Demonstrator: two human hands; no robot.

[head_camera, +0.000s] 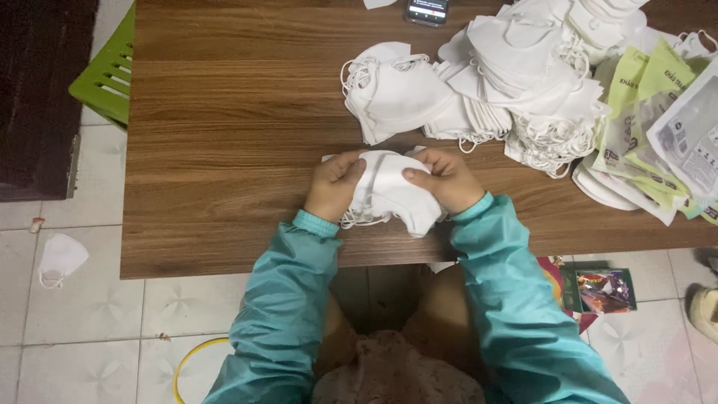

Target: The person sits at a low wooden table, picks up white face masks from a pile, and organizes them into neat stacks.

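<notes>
A small stack of white face masks [390,196] lies near the front edge of the wooden table [232,135]. My left hand [334,185] grips its left side and my right hand [444,179] grips its right side, thumbs on top. Elastic ear loops hang out below the stack. Both arms wear teal sleeves. Behind my hands sits a large heap of loose white masks [493,75], spread over the back right of the table.
Green and white plastic packets [658,127] lie at the table's right edge. A phone [427,10] rests at the back. A green stool [108,71] stands left of the table. One mask [60,258] lies on the tiled floor; a yellow ring [187,359] too.
</notes>
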